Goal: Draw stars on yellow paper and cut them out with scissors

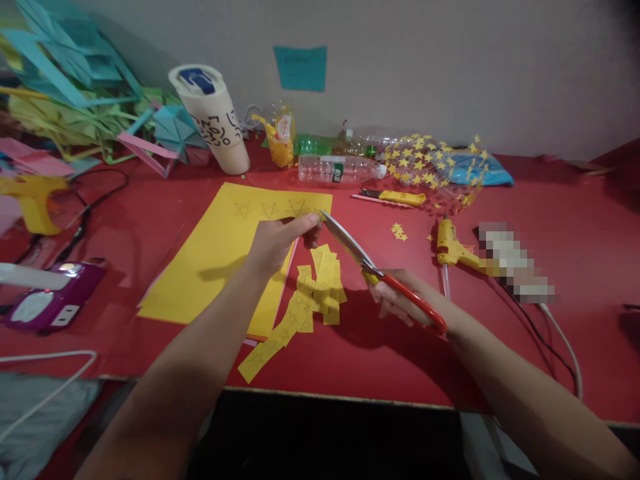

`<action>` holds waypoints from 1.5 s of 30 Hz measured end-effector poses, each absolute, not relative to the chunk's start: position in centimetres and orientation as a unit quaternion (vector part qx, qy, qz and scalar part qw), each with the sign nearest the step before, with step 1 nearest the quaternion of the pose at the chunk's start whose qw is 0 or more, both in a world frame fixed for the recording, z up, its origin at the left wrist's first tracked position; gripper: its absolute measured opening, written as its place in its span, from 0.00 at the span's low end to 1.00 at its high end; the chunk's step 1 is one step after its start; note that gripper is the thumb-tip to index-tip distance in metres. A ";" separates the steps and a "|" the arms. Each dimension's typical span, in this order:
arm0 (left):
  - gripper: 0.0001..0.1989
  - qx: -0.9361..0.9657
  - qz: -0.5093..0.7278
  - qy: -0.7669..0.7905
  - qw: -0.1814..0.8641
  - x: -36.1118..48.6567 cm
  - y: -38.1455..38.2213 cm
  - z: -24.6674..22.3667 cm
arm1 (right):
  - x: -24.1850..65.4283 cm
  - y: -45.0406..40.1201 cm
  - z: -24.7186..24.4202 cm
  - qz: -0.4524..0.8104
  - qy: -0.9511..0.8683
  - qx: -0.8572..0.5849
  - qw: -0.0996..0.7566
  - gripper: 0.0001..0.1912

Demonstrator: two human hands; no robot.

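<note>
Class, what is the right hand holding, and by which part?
The right hand holds long, red-handled metal scissors by the handle end.

Two bare forearms (200, 353), narrower toward the wrists, and bare hands (273, 243)

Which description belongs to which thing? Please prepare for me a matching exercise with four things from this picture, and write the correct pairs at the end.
Things:
1. scissors
2. cup
3. note
4. large yellow sheet

Descriptions:
A. blue-green, up on the wall
B. lying on the red table, with drawn stars near its far edge
C. held in the right hand, with a red handle
D. white, standing, with black marks on its side

Right pairs: 1-C, 2-D, 3-A, 4-B
</note>
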State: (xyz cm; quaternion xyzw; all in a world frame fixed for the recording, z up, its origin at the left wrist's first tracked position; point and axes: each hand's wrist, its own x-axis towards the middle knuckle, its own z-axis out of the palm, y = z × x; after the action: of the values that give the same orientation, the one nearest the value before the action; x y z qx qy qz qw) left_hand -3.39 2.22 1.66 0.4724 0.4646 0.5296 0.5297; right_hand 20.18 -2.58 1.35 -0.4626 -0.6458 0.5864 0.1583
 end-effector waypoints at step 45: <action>0.18 0.521 0.523 0.463 0.490 -1.4 1.0 0.5 | 19.0 -3.3 0.1 0.616 -0.627 -0.429 0.207 0.34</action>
State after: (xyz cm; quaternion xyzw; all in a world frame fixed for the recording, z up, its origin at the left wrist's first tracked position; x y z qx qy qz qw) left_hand -1.42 0.97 0.46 0.5209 0.4630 0.5235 0.4901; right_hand 19.03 -3.34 0.13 -0.4291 -0.6273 0.6161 0.2072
